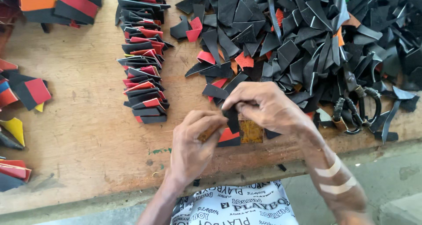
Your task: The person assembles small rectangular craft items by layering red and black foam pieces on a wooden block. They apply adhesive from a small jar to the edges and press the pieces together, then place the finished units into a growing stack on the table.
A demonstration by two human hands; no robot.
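Fingers of the left hand (193, 139) and right hand (263, 107) pinch a small black leather piece (231, 118) at lower centre of the frame; it looks light and pliable, best gripped by its edges.

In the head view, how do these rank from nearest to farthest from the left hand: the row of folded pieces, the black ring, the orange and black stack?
From the left hand:
1. Row of folded pieces, just up-left.
2. Black ring, far right, past the right hand.
3. Orange and black stack, top-left corner.
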